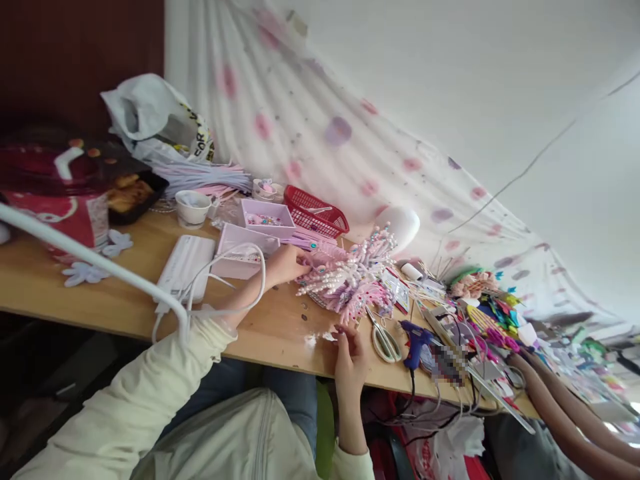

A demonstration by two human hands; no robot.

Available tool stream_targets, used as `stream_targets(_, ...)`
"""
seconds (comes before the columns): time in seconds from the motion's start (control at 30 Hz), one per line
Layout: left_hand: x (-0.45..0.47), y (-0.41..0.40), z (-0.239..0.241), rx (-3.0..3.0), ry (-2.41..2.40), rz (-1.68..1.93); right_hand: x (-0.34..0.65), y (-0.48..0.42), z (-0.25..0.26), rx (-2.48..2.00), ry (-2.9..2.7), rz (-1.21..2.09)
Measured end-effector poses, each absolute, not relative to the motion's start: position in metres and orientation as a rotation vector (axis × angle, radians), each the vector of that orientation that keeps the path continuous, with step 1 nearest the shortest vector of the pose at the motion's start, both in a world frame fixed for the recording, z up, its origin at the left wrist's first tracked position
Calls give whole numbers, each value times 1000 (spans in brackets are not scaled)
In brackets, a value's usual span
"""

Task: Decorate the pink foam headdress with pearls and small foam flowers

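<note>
A dense bunch of pink and white beaded, fuzzy stems [350,273] lies on the wooden table in front of me. At its left edge is my left hand [291,264], fingers closed together against the pink stems; whatever they grip is hidden. My right hand [351,357] is just below the bunch, palm turned up, fingers loosely bent and apart, nothing visible in them. Beside it on the table is a small white scrap [329,337]. Scissors [385,341] with pale handles lie to the right of that hand, next to a blue glue gun [416,340].
Lilac bead boxes [267,217], a red basket [315,212] and a white power strip [187,267] stand left of the bunch. A white cable [263,277] loops over my left forearm. A white lamp-like arm [100,257] crosses the near left. Another person's arms [565,393] reach in at right.
</note>
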State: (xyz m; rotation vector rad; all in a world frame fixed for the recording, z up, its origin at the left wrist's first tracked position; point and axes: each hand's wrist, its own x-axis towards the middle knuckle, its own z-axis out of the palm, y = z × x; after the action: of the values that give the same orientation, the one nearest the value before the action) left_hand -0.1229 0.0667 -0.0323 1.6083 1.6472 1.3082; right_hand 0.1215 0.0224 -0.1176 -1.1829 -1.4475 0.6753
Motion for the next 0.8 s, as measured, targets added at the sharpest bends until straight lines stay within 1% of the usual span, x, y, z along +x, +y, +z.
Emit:
stream_targets(0.1,-123,67,-40,1642,1643,1354,127,14,-119,-1200,-1492,573)
stream_targets(0.17,-124,68,-43,1662,1638,1366,129,7,-107,-1168,-1567,440)
stream_targets(0.23,-124,69,-44,1681,1632,1362,123,0,-81,-1037,-1737,254)
stream_targets(0.33,-124,68,-45,1708,1616,1349,95,-2,-27,-726,-2174,-162)
stream_targets(0.4,-124,67,-45,1726,1598,1341,68,4,4,-650,-2406,-435)
stream_targets(0.47,-124,67,-45,1741,1580,1333,43,17,20,-612,-2569,-647)
stream_targets(0.6,-124,69,-46,1742,1580,1339,22,44,18,-505,-2721,-930)
stream_targets(0.8,-124,75,-46,1679,1670,1346,35,60,3,-495,-2784,-1151)
